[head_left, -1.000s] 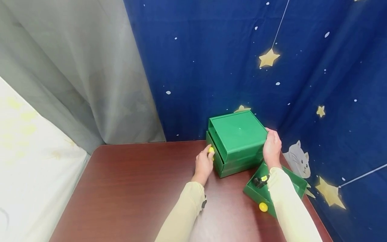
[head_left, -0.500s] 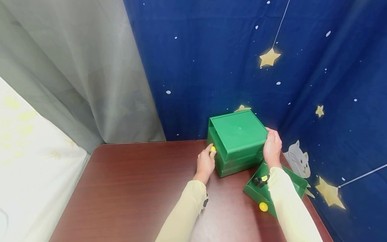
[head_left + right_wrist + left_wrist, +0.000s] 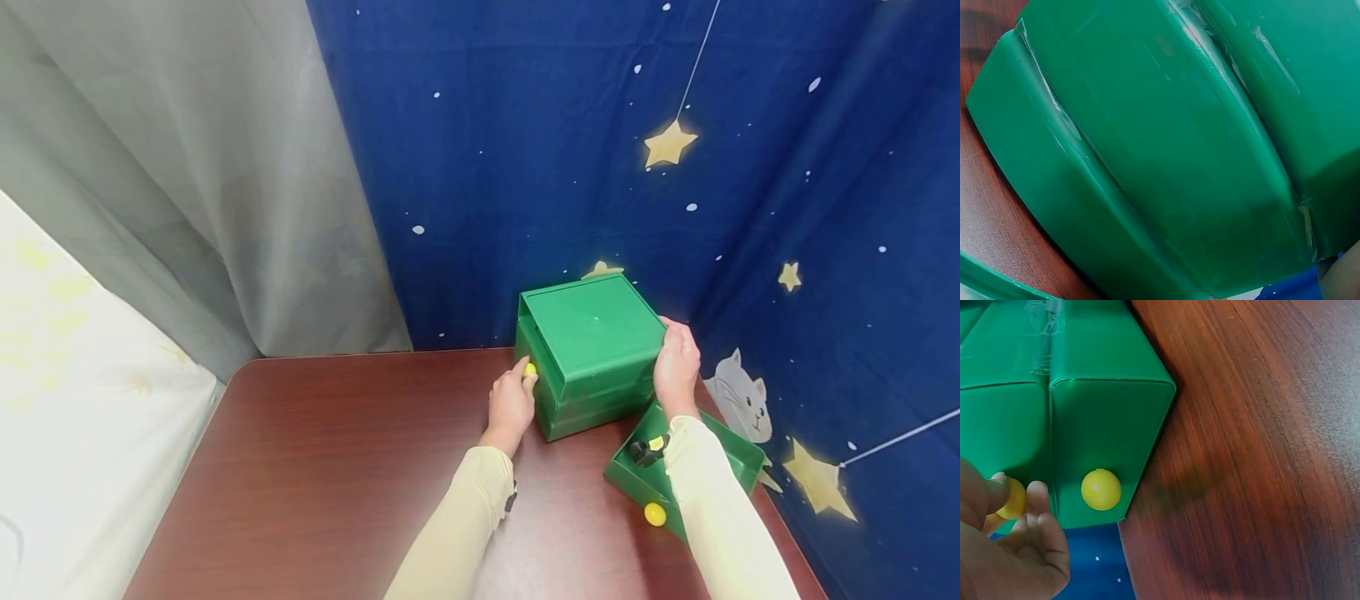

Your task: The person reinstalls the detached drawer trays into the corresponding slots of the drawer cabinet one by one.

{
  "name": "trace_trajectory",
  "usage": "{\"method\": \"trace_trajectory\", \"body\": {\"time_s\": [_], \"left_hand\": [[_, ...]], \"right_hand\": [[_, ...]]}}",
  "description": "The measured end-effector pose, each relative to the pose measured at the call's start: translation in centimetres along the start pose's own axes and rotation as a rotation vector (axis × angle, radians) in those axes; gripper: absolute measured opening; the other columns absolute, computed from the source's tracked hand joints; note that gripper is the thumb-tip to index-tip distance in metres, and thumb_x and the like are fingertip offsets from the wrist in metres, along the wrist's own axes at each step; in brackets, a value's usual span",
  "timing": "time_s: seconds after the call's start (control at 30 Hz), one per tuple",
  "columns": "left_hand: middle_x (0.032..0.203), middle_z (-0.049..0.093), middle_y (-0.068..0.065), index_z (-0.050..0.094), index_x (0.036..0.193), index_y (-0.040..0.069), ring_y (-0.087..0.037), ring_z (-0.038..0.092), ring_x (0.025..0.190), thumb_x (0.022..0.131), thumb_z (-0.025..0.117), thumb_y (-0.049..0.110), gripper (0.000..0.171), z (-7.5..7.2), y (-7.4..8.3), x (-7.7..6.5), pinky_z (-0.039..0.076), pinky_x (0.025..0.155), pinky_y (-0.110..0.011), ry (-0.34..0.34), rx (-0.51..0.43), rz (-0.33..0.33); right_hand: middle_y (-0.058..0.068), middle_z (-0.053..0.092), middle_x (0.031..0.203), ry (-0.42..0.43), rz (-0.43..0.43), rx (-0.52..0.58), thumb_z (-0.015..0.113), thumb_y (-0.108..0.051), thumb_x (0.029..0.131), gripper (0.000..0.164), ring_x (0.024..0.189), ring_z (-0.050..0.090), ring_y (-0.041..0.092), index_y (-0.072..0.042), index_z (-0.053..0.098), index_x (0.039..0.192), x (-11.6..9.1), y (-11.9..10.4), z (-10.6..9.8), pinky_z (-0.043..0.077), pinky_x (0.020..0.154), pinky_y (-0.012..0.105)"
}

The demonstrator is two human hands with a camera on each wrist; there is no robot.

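A green drawer cabinet (image 3: 600, 333) stands at the back edge of the table, tape visible along its seams. With thumb and fingers, my left hand (image 3: 512, 408) pinches the yellow knob (image 3: 1015, 499) of its upper fitted drawer. Below that, the lowest drawer front carries another yellow knob (image 3: 1101, 489); both fronts sit flush. The top slot (image 3: 523, 310) has no drawer front. My right hand (image 3: 677, 367) rests against the cabinet's back right edge, its fingertips partly hidden. Only a bit of that hand shows in the right wrist view, beside the cabinet's taped side (image 3: 1147, 137).
A loose green drawer (image 3: 626, 475) with a yellow knob (image 3: 655, 514) lies on the table at the right, under my right forearm. A dark blue curtain (image 3: 525, 167) with stars hangs just behind the cabinet. The brown table (image 3: 337, 467) stretches leftward.
The drawer with the pinched knob has slid in from slightly ajar to flush. My left hand moved a little right with it; my right hand stayed at the cabinet's back edge.
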State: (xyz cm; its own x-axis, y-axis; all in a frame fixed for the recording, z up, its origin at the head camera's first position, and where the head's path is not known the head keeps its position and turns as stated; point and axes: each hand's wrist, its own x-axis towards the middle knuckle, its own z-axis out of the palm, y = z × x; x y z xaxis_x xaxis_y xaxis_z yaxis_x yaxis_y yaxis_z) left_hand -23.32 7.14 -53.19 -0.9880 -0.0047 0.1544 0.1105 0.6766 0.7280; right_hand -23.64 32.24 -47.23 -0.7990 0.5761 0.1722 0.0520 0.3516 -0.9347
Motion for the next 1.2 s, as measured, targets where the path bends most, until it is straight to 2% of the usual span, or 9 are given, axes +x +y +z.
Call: {"method": "trace_trajectory", "body": {"time_s": [0.4, 0.53, 0.7, 0.83, 0.97, 1.1, 1.2], "left_hand": [[0.123, 0.073, -0.016, 0.06, 0.143, 0.022, -0.038, 0.07, 0.111, 0.103, 0.059, 0.027, 0.041, -0.2, 0.4, 0.4, 0.055, 0.093, -0.053, -0.011, -0.026, -0.004], [0.126, 0.072, -0.017, 0.057, 0.146, 0.022, -0.038, 0.069, 0.113, 0.104, 0.057, 0.028, 0.042, -0.4, 0.2, 0.3, 0.055, 0.095, -0.053, -0.05, -0.032, -0.005], [0.133, 0.069, -0.013, 0.052, 0.15, 0.022, -0.033, 0.068, 0.118, 0.103, 0.06, 0.03, 0.048, -1.0, -0.4, 0.4, 0.054, 0.099, -0.051, -0.135, -0.037, -0.003], [0.129, 0.072, -0.007, 0.046, 0.153, 0.022, -0.026, 0.069, 0.116, 0.102, 0.061, 0.037, 0.055, -1.4, -1.2, 0.4, 0.053, 0.1, -0.047, -0.186, -0.074, -0.05], [0.12, 0.073, -0.004, 0.045, 0.153, 0.018, -0.024, 0.068, 0.113, 0.103, 0.058, 0.042, 0.057, -1.6, -1.9, 0.1, 0.052, 0.1, -0.047, -0.196, -0.105, -0.081], [0.118, 0.073, -0.005, 0.048, 0.15, 0.013, -0.026, 0.067, 0.113, 0.104, 0.055, 0.04, 0.053, -2.4, -2.7, -0.5, 0.051, 0.1, -0.049, -0.205, -0.148, -0.061], [0.12, 0.073, -0.006, 0.052, 0.146, 0.014, -0.026, 0.067, 0.112, 0.104, 0.055, 0.039, 0.048, -3.4, -3.1, -0.8, 0.051, 0.098, -0.05, -0.19, -0.18, -0.058]], "right_hand": [[0.011, 0.061, 0.143, 0.015, -0.019, 0.007, 0.033, -0.042, 0.109, 0.05, 0.135, 0.052, 0.029, -0.013, 0.064, 0.135, 0.1, -0.5, -0.3, 0.035, 0.115, 0.047], [0.012, 0.061, 0.143, 0.021, -0.025, -0.019, 0.032, -0.043, 0.109, 0.051, 0.136, 0.052, 0.031, -0.013, 0.064, 0.135, 0.1, -0.2, -0.3, 0.036, 0.115, 0.048], [0.012, 0.061, 0.143, 0.012, -0.024, -0.004, 0.032, -0.043, 0.109, 0.051, 0.135, 0.052, 0.03, -0.012, 0.064, 0.135, 0.1, 0.1, -0.1, 0.036, 0.115, 0.047], [0.011, 0.061, 0.143, 0.001, -0.018, -0.003, 0.032, -0.043, 0.109, 0.051, 0.135, 0.052, 0.029, -0.013, 0.064, 0.136, -0.1, 0.1, -0.1, 0.036, 0.115, 0.047], [0.011, 0.061, 0.143, -0.004, -0.02, -0.008, 0.032, -0.043, 0.109, 0.052, 0.135, 0.052, 0.029, -0.013, 0.064, 0.136, 0.1, 0.1, -0.2, 0.036, 0.115, 0.047], [0.011, 0.061, 0.143, 0.003, -0.028, -0.03, 0.032, -0.042, 0.109, 0.051, 0.136, 0.052, 0.03, -0.012, 0.064, 0.135, 0.3, 0.2, -0.3, 0.036, 0.116, 0.048], [0.011, 0.061, 0.144, -0.005, -0.021, -0.04, 0.032, -0.043, 0.109, 0.051, 0.137, 0.052, 0.031, -0.013, 0.064, 0.135, 0.4, 0.2, -0.4, 0.036, 0.115, 0.048]]}}
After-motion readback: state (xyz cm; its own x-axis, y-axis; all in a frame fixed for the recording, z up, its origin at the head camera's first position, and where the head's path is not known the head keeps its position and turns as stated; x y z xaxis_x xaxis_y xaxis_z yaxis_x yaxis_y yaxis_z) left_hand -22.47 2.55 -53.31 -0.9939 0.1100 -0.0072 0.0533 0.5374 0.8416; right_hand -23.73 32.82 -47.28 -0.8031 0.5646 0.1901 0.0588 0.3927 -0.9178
